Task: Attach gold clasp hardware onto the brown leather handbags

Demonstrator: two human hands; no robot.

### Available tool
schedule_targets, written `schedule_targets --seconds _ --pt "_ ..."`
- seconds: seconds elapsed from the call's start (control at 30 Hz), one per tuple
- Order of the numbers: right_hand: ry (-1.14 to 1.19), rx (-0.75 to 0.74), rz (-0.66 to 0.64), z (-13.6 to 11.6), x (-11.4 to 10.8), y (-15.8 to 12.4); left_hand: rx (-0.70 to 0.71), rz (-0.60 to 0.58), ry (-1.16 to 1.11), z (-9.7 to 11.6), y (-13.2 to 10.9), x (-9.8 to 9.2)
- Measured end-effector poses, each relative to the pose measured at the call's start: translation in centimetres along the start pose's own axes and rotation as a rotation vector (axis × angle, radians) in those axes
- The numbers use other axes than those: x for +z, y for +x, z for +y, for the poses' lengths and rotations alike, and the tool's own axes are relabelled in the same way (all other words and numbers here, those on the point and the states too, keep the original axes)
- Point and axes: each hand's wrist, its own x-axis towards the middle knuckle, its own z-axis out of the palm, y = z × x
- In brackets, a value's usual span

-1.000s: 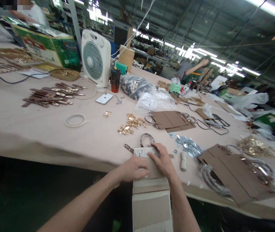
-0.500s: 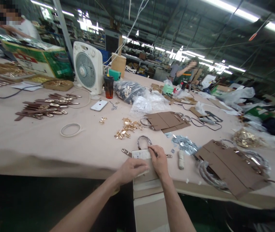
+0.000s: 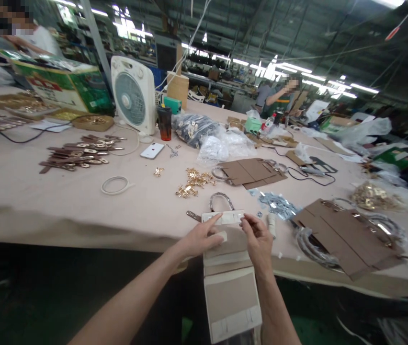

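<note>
A bag panel [image 3: 230, 292], brown with pale backing strips, hangs over the table's front edge. Its top end lies on the table, where a plastic-wrapped handle [image 3: 221, 195] sticks out beyond it. To the left of that end, a brown strap with a metal plate [image 3: 193, 216] pokes out. My left hand [image 3: 204, 237] stretches its index finger onto the panel's top strip, while a small pale piece [image 3: 221, 236] shows at its curled fingers. My right hand [image 3: 259, 235] pinches at the panel's upper right corner; what lies between its fingertips is too small to make out.
Gold fittings [image 3: 195, 181] and thin metal plates [image 3: 278, 205] lie in piles ahead. Brown bag panels [image 3: 347, 235] rest at right, beside a small pale roll [image 3: 271, 225]. A tape ring [image 3: 115, 185], straps [image 3: 78, 153], phone [image 3: 152, 150] and fan [image 3: 134, 96] are leftward. Co-workers stand beyond.
My right hand has moved to the panel's right corner, its fingers now pinched there. My left hand has shifted up the panel, index finger extended. The view has turned slightly.
</note>
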Motion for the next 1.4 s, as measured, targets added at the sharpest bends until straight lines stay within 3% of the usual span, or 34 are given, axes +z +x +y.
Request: schedule_targets --seconds 0.17,0.43,0.73,1.0,1.4 --pt "-0.157 -0.142 -0.417 -2.2 -1.0 -2.2 0.042 -0.014 0.098 0.2 -0.1 -0.1" --pt "-0.345 -0.248 -0.581 -3.7 0.2 -1.8 0.103 -0.049 0.112 0.4 -0.3 -0.1" --pt "-0.369 -0.231 -0.497 -3.5 -0.1 -2.4 0.083 -0.041 0.084 0.1 0.0 -0.3" --pt "-0.329 -0.230 -0.518 -2.8 -0.3 -2.6 0.117 -0.073 0.022 -0.1 0.1 -0.4" --pt "-0.225 -0.291 -0.360 -0.9 2.4 -4.1 0.029 0.067 -0.134 0.0 -0.1 -0.5"
